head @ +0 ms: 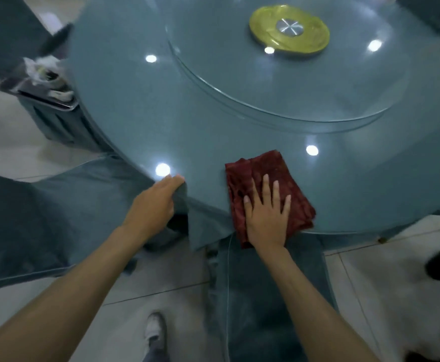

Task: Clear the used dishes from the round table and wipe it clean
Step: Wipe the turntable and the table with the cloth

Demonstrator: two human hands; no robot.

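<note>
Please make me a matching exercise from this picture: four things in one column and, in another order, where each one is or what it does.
Column 1
1. red cloth
2. left hand
3. right hand
4. yellow disc

Column 2
A. sits at the middle of the glass turntable
B. presses flat on the red cloth
C. lies at the near edge of the table
D. holds the tablecloth at the rim

Pairs: 1-C, 2-D, 3-B, 4-A

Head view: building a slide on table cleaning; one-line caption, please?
Right hand presses a red cloth on the round glass table near its edge while the left hand grips the tablecloth.
</note>
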